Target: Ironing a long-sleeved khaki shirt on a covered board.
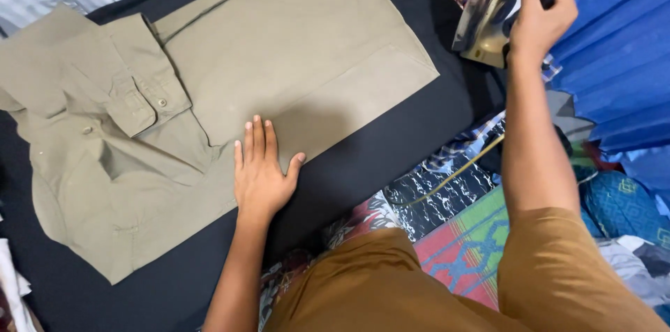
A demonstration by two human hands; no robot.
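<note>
Black padded ironing surface (pixel 391 157) with an olive shirt (pixel 279 60) spread across it, one hand flat on the cloth and the other holding an iron off to the side.

Left hand (pixel 259 168) lies palm down on the shirt's lower folded edge, fingers (pixel 257 138) straight and close together, thumb spread out toward the bare black strip just beside it. Beyond the fingertips the folded panel runs smooth and unbroken to its far edge; to their left sit the buttoned pocket flap (pixel 143 105) and rumpled collar. Right hand (pixel 539 14) is clamped around the dark handle of the iron (pixel 485 14), which is tilted up past the shirt's right corner, over the board's edge, near blue cloth (pixel 621 60).
</note>
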